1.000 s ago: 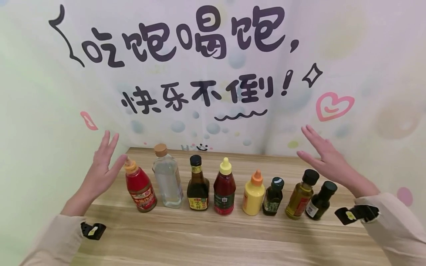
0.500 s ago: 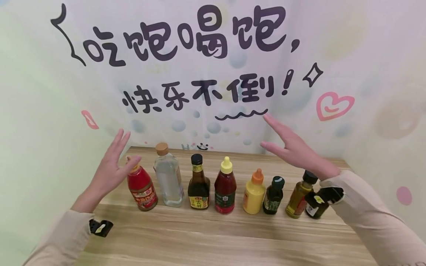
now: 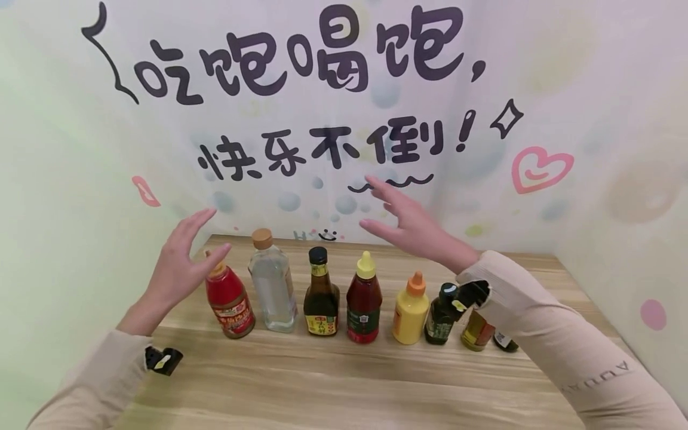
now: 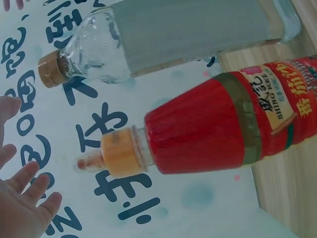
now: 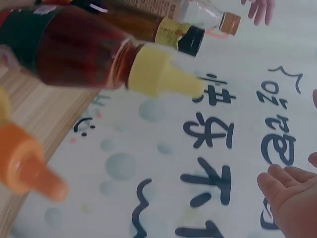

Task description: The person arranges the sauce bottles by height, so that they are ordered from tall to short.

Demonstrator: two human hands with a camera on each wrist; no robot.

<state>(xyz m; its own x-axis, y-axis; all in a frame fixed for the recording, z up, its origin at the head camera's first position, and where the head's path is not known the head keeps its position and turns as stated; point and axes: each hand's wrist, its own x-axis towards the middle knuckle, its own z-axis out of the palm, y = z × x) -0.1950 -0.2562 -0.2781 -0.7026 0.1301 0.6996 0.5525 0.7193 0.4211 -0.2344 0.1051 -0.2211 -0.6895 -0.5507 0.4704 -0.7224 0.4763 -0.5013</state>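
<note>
My left hand (image 3: pixel 180 269) hovers with spread fingers by the orange cap of a red ketchup bottle (image 3: pixel 230 304), overlapping its tip in the head view; the left wrist view shows that ketchup bottle (image 4: pixel 198 129) apart from the fingers. Empty, my right hand (image 3: pixel 416 227) is held above the row with fingers extended and thumb apart. Nearest below it are a dark red sauce bottle (image 3: pixel 363 301) with a yellow nozzle cap and a yellow squeeze bottle (image 3: pixel 411 313) with an orange nozzle. In the right wrist view, the yellow-capped sauce bottle (image 5: pixel 79 49) lies beyond the fingers.
A clear bottle (image 3: pixel 273 286) with a brown cap and a dark soy sauce bottle (image 3: pixel 321 298) stand between. To the right are a small dark green bottle (image 3: pixel 439 316), an oil bottle (image 3: pixel 476 334) and another dark bottle (image 3: pixel 505 341), partly behind my sleeve. A printed backdrop (image 3: pixel 279 203) rises behind the wooden table (image 3: pixel 322 388).
My right hand has swept left from beyond the right end of the row to above its middle. My left hand has shifted slightly right. The bottles stand where they were.
</note>
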